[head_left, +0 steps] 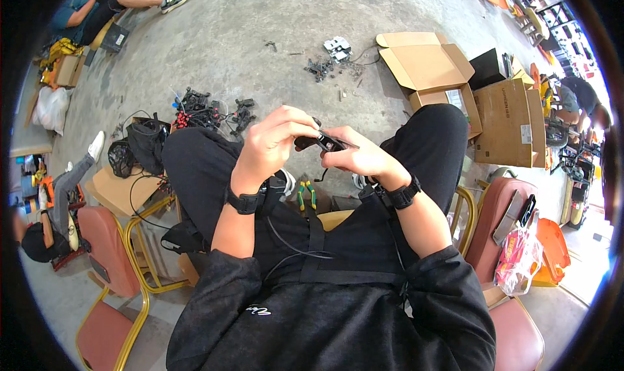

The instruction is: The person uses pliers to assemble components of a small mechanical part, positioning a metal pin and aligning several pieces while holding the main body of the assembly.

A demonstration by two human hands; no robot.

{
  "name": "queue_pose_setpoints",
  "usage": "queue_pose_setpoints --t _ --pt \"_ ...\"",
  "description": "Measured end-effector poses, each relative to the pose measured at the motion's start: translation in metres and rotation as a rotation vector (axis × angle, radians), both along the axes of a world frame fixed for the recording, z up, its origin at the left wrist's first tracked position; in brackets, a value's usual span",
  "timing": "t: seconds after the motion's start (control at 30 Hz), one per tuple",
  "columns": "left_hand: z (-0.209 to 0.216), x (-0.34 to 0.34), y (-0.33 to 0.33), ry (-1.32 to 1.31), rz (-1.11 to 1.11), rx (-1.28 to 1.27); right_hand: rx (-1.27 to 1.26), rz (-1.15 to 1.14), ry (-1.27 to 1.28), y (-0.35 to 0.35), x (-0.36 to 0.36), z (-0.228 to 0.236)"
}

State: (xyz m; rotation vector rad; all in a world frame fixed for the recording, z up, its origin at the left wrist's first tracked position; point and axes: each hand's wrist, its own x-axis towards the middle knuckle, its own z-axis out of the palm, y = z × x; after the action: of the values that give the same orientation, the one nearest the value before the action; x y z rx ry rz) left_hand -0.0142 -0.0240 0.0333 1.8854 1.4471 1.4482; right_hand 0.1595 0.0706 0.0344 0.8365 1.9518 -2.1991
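Observation:
Between my two hands is a small black plastic part (311, 141), held up above my lap. My left hand (276, 140) pinches it from the left, thumb and fingers closed at its upper side. My right hand (359, 153) grips its right end, fingers wrapped round and partly hidden. A short dark piece hangs just below the part. What exactly the part is, I cannot make out. Below my hands, between my feet, lies a pair of pliers (305, 193) with green and yellow handles. Each wrist wears a black band.
Black cables and small parts (195, 109) lie on the concrete floor ahead left. Farther off are a white part (338, 48) and dark scraps (320, 69). Cardboard boxes (502, 122) stand right. Pink chairs (107, 247) flank me. Other people (75, 20) sit at the left.

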Motion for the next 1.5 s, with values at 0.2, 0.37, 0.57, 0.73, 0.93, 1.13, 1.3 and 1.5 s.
queue_pose_setpoints --t 0.2,0.37,0.57,0.73,0.93,1.13,1.3,1.5 --pt "0.006 0.002 -0.002 0.119 -0.009 0.059 0.038 -0.025 -0.011 -0.002 0.001 -0.002" --pt "0.005 0.002 -0.001 0.127 -0.021 0.068 0.059 -0.024 -0.01 -0.002 0.001 0.001" --pt "0.005 0.004 -0.002 0.114 -0.032 0.046 0.047 -0.03 -0.008 -0.003 0.001 -0.005" --pt "0.004 0.005 -0.002 0.094 0.0 0.043 0.041 -0.043 0.036 -0.003 -0.001 0.007" --pt "0.002 0.004 -0.002 0.231 0.04 0.124 0.235 -0.056 0.171 -0.004 -0.003 -0.003" --pt "0.001 0.01 0.001 0.168 0.091 0.161 0.519 -0.253 0.159 -0.01 -0.006 -0.002" --pt "-0.005 0.018 0.004 0.045 0.194 0.14 0.532 -0.335 0.215 -0.013 -0.01 -0.004" --pt "-0.005 0.024 0.007 0.023 0.248 0.144 0.595 -0.373 0.209 -0.013 -0.01 -0.009"
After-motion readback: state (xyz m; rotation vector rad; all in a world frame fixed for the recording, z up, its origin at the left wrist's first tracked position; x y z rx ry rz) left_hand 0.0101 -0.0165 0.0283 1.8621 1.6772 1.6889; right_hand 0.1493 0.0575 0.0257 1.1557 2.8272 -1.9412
